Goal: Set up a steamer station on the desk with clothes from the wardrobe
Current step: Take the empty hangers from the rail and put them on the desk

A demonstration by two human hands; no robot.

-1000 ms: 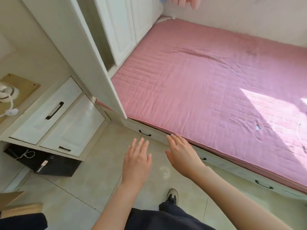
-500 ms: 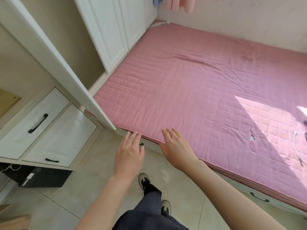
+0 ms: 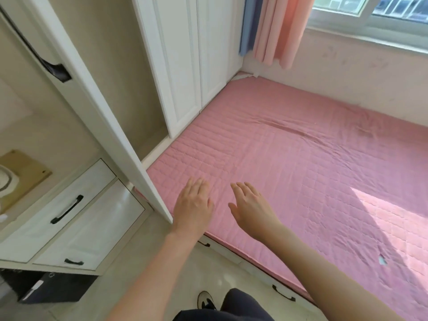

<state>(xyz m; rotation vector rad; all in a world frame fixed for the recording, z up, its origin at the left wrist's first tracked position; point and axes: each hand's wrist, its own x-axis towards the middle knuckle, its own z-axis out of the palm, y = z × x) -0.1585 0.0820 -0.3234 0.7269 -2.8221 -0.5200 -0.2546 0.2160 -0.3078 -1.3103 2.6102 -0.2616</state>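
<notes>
Pink quilted bedding (image 3: 289, 170) fills the right of the view, laid on a platform with drawers beneath its front edge. Left of the bedding an open wardrobe door (image 3: 92, 100) stands edge-on, and beyond it the closed wardrobe doors (image 3: 185, 66) are seen, running up to the curtains (image 3: 273, 26). Both hands are held flat and spread over the near corner of the bedding, the left hand (image 3: 193, 206) just beside the open door, the right hand (image 3: 249, 208) near it; nothing is grasped. No clothes or steamer can be seen, so the clothes are judged to be inside the wardrobe and not yet fetched.
</notes>
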